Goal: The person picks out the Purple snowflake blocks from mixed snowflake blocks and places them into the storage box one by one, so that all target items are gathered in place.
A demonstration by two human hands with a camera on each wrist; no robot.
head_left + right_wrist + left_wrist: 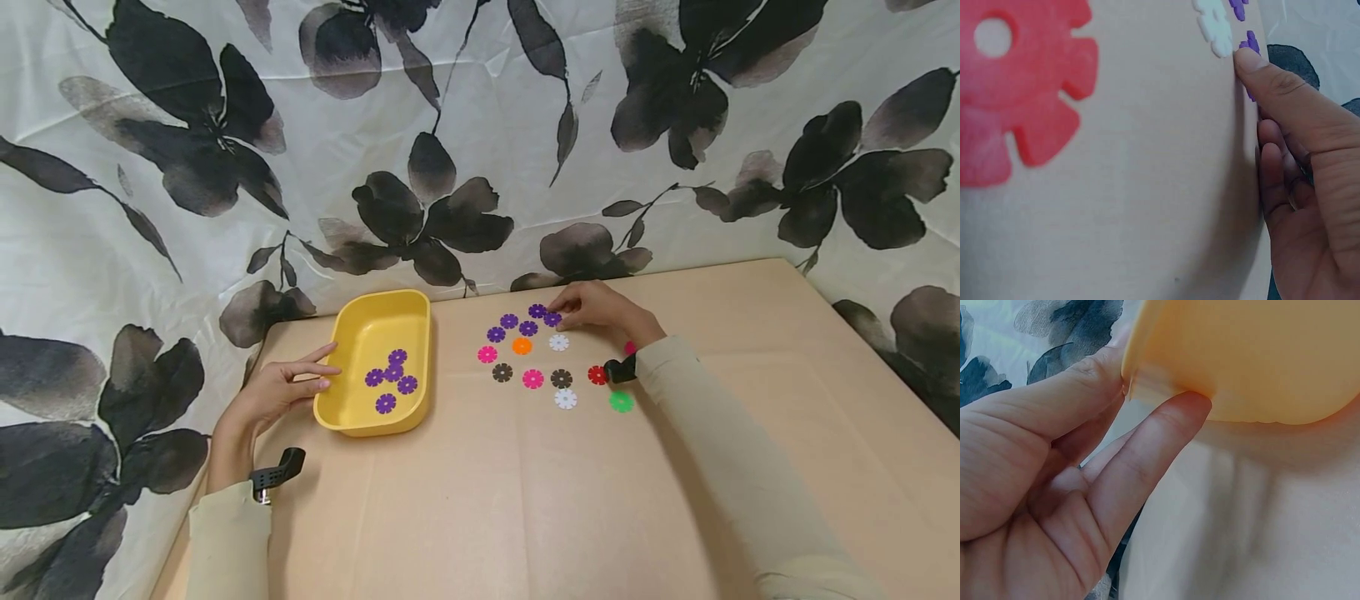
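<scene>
Fingers point(1275, 80) of the right hand point(600, 306), nearly closed, flank a purple disc point(551, 320), grip unclear.

Your head view is bright and evenly lit, with a soft shadow on the table point(465, 517) toward 8 o'clock of your right sleeve point(742, 467). Your left wrist view is dimmer and cooler, its hazy shadows at 4 o'clock, below the yellow tray point(1272, 362). In your dim right wrist view, the red disc point(1041, 78) blurs at 10 o'clock and a broad shadow spreads at 5.
</scene>
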